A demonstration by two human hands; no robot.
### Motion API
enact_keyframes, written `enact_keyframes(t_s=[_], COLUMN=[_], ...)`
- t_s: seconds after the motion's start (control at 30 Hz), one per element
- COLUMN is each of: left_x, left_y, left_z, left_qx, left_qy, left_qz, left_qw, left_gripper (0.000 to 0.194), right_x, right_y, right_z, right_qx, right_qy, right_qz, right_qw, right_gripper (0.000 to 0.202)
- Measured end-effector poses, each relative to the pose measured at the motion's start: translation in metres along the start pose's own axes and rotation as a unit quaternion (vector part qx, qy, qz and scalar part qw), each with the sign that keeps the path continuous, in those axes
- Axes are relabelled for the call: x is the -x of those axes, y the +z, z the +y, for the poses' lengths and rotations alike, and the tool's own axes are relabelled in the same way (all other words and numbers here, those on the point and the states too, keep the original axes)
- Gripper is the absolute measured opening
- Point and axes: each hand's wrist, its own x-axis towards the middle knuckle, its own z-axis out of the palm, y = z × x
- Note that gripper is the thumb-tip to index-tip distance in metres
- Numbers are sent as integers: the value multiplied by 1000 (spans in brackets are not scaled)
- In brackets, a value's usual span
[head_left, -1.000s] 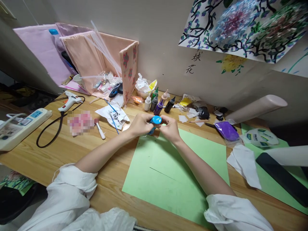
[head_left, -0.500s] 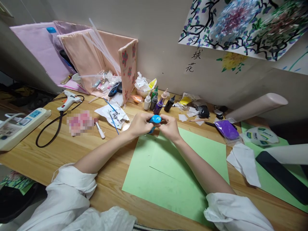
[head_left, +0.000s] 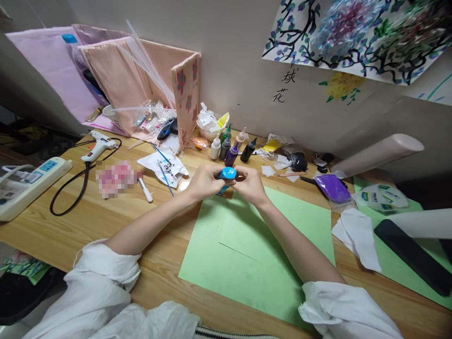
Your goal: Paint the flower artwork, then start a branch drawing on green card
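Between my two hands, above the far edge of a green paper sheet (head_left: pixel 268 245), is a small blue container with a round glossy top (head_left: pixel 229 173). My left hand (head_left: pixel 204 182) grips it from the left, thumb and fingers closed on its side. From the right, the closed fingers of my right hand (head_left: pixel 251 186) hold it too. Most of its body is hidden by my fingers, so its exact kind cannot be made out. A thin dark line runs across the green sheet below my wrists.
Several paint bottles (head_left: pixel 231 154) stand just beyond my hands. To the left lie thin brushes on a white tissue (head_left: pixel 173 169), a glue gun (head_left: pixel 99 145) and a power strip (head_left: pixel 38 188). A purple packet (head_left: pixel 332 188), a tape roll (head_left: pixel 383 197) and a black bar (head_left: pixel 411 256) are at right.
My hands keep the same hold on the blue container, almost unmoved. The view has shifted very slightly, and pale marks now show on its top.
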Motion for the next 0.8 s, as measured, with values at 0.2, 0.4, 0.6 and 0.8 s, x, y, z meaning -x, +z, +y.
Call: enact_keyframes(t_s=[0.2, 0.4, 0.6, 0.8], left_x=[-2, -4, -1, 0], left_y=[-4, -6, -2, -3], left_z=[0, -2, 2, 6], left_qx=[-15, -17, 29, 22], left_qy=[23, 40, 30, 24], left_qz=[14, 7, 8, 14], left_qw=[1000, 999, 999, 999], left_gripper=[16, 14, 13, 11], right_x=[-3, -4, -2, -1], right_y=[5, 4, -1, 0], right_z=[5, 2, -5, -4], right_qx=[-11, 8, 27, 13], right_qy=[-16, -26, -34, -31], right_qz=[32, 30, 22, 16], right_qw=[999, 999, 999, 999], right_gripper=[5, 2, 7, 11])
